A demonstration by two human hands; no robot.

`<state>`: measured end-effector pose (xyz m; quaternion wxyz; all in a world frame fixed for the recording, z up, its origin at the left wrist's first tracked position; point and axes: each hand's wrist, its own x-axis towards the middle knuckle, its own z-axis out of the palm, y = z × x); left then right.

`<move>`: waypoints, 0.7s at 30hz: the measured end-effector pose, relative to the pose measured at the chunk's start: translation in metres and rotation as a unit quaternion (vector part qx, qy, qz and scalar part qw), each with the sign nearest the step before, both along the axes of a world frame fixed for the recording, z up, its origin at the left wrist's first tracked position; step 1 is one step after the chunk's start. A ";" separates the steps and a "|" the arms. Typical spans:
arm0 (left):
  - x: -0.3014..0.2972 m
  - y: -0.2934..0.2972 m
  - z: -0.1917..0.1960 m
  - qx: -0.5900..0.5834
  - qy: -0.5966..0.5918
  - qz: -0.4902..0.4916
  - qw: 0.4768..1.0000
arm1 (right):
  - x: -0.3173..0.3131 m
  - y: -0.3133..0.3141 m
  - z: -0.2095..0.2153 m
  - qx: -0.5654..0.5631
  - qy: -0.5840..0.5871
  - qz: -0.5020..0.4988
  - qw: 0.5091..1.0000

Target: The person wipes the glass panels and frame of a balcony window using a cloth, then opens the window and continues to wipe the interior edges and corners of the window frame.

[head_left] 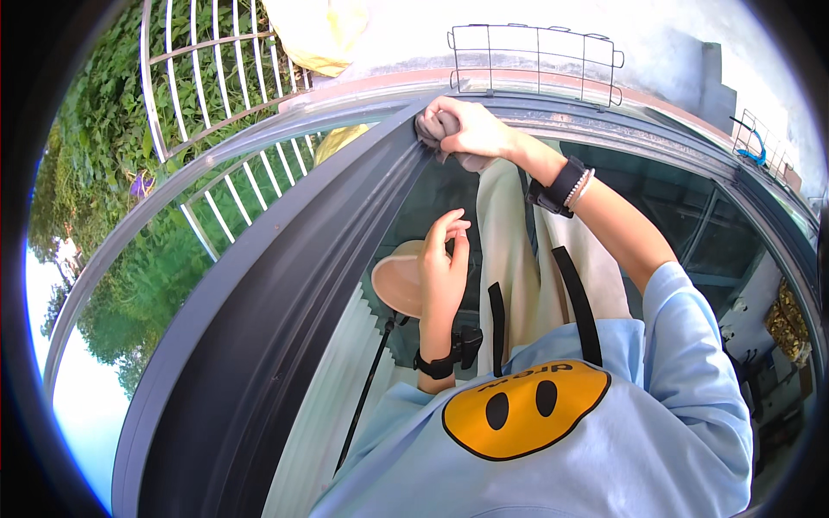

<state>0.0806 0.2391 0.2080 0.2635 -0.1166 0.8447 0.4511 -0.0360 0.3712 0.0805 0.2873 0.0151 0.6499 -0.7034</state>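
Here the right hand (pixel 466 129) bunches a soft, light cloth (pixel 436 138) against the far frame (pixel 285 259); left hand (pixel 445 263) hangs half-open, empty.

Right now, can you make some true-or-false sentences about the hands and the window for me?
1. The right hand presses a cloth on the window frame. True.
2. The left hand holds the cloth. False: it is open and holds nothing.
3. Both wrists wear black bands. True.
4. The shirt is red. False: it is light blue with a yellow face.
5. Green plants show beyond the railing. True.
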 end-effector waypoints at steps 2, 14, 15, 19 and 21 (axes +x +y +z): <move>-0.004 0.003 0.004 0.002 0.016 0.013 1.000 | 0.001 0.002 0.028 -0.021 -0.001 0.013 1.000; 0.003 0.013 0.007 -0.156 0.086 -0.057 0.982 | 0.023 -0.003 0.136 -0.051 0.159 -0.076 0.983; 0.003 0.014 0.009 -0.149 0.025 -0.045 0.988 | 0.026 -0.003 0.127 -0.101 0.083 -0.074 0.989; 0.008 0.013 0.000 -0.136 0.059 -0.034 0.988 | 0.028 -0.010 0.106 -0.115 0.120 -0.120 0.979; 0.008 0.018 -0.004 -0.063 0.061 -0.016 0.996 | 0.027 -0.009 0.091 -0.104 0.089 -0.108 0.985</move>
